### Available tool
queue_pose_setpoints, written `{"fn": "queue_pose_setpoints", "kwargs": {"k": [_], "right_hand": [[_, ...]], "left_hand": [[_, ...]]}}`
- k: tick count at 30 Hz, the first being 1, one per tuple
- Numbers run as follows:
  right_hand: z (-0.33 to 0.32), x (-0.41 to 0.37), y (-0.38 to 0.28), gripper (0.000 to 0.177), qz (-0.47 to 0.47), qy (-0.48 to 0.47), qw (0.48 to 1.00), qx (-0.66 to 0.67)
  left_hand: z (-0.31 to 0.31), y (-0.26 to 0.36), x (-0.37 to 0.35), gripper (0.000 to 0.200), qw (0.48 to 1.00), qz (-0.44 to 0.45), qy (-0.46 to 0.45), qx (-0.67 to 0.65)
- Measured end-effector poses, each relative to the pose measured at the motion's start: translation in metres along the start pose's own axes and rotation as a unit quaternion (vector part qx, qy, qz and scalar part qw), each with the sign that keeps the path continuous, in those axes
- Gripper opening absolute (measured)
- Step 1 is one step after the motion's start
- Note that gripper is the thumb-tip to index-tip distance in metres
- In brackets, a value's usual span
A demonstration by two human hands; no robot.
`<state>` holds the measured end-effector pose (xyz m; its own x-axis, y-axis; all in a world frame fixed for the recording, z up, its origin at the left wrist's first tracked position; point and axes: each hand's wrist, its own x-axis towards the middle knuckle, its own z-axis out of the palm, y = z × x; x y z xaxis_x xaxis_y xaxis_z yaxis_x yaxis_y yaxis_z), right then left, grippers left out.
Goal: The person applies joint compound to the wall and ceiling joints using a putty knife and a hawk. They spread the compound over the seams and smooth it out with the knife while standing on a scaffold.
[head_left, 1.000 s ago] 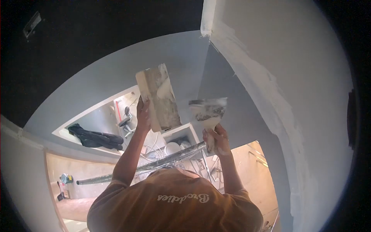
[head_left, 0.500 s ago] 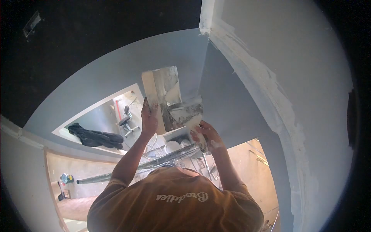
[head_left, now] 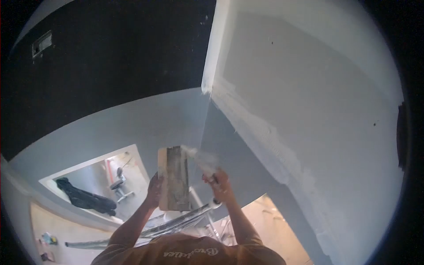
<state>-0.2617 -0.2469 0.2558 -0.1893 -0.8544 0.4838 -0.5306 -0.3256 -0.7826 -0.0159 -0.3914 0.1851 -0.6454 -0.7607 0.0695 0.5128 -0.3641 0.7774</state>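
My left hand (head_left: 154, 191) holds the side of a mud pan (head_left: 176, 179), a long box with a pale side and a grey, compound-smeared face. On the right, my right hand (head_left: 218, 185) is closed round the handle of a wide taping knife (head_left: 201, 160). Its blade, blurred and whitish, points up and left, with its tip by the pan's upper right corner. Above and to the right, a band of white compound (head_left: 269, 137) runs along the joint between the grey-blue wall and the pale surface.
A dark garment (head_left: 86, 196) lies along the ledge of a white-framed opening (head_left: 140, 163). Through it an office chair (head_left: 118, 183) shows. Long metal-like tubes (head_left: 172, 226) cross below my arms. A recessed box (head_left: 42, 44) sits in the black surface at upper left.
The view has tilted upward, so both hands and tools appear lower. The knife has moved from in front of the pan to its upper right edge, and the pan's face shows more fully.
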Motion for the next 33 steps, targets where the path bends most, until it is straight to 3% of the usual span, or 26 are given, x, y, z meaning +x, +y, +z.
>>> {"fn": "queue_pose_setpoints", "kwargs": {"k": [1,2,4,6,8,9,10,12,13,14,15,16,18,19,23,26,33], "right_hand": [[0.006,0.018,-0.027,0.019,-0.216,0.017,0.976,0.016],[0.007,0.015,-0.028,0.036,-0.185,-0.051,0.981,-0.012],[0.020,0.007,-0.039,0.051,-0.149,-0.071,0.976,-0.143],[0.024,-0.003,-0.020,0.055,-0.139,-0.073,0.963,-0.221],[0.024,-0.005,-0.007,0.058,-0.127,-0.074,0.944,-0.296],[0.021,-0.005,-0.006,0.059,-0.072,-0.073,0.946,-0.307],[0.018,-0.006,-0.003,0.060,-0.018,-0.072,0.945,-0.317],[0.012,-0.011,0.025,0.057,-0.051,-0.066,0.936,-0.341],[0.011,-0.014,0.030,0.050,-0.035,0.000,0.978,-0.204],[0.008,-0.017,0.039,0.043,-0.016,0.066,0.996,-0.061],[0.004,-0.025,0.064,0.034,0.163,0.046,0.958,0.231],[0.002,-0.028,0.049,0.034,0.176,0.039,0.955,0.235],[-0.003,-0.013,-0.010,0.035,0.263,0.062,0.858,0.436],[-0.004,-0.013,-0.021,0.036,0.226,0.021,0.841,0.491],[0.014,-0.013,-0.039,0.032,0.266,0.021,0.823,0.501],[0.023,-0.010,-0.037,0.029,0.301,0.006,0.824,0.481],[0.036,0.002,-0.032,0.033,0.299,-0.007,0.835,0.462]], "left_hand": [[-0.013,-0.006,0.005,0.046,0.997,-0.021,-0.032,-0.068],[-0.022,-0.011,0.007,0.046,0.988,-0.047,-0.061,-0.132],[-0.028,-0.010,0.010,0.044,0.988,-0.057,-0.041,-0.137],[-0.025,-0.002,0.011,0.042,0.988,-0.069,-0.017,-0.138],[-0.010,0.020,0.003,0.037,0.967,-0.080,-0.042,-0.236],[-0.041,0.004,0.007,0.035,0.986,-0.023,-0.048,-0.159],[-0.039,0.009,0.008,0.035,0.985,-0.024,-0.047,-0.162],[-0.037,0.023,0.013,0.033,0.979,0.030,-0.042,-0.200],[-0.046,0.027,0.020,0.041,0.994,0.077,-0.002,-0.078],[-0.050,0.025,0.026,0.041,0.994,0.075,0.005,-0.081],[-0.036,0.034,0.030,0.046,0.990,0.124,0.063,-0.031],[-0.028,0.040,0.032,0.051,0.977,0.169,0.125,0.022],[-0.031,0.039,0.040,0.059,0.965,0.173,0.171,0.094],[-0.032,0.037,0.043,0.058,0.963,0.177,0.179,0.099],[-0.022,0.032,0.050,0.054,0.952,0.206,0.182,0.138],[0.018,0.054,0.032,0.047,0.955,0.191,0.181,0.137],[0.017,0.049,0.027,0.040,0.935,0.217,0.179,0.214]]}}
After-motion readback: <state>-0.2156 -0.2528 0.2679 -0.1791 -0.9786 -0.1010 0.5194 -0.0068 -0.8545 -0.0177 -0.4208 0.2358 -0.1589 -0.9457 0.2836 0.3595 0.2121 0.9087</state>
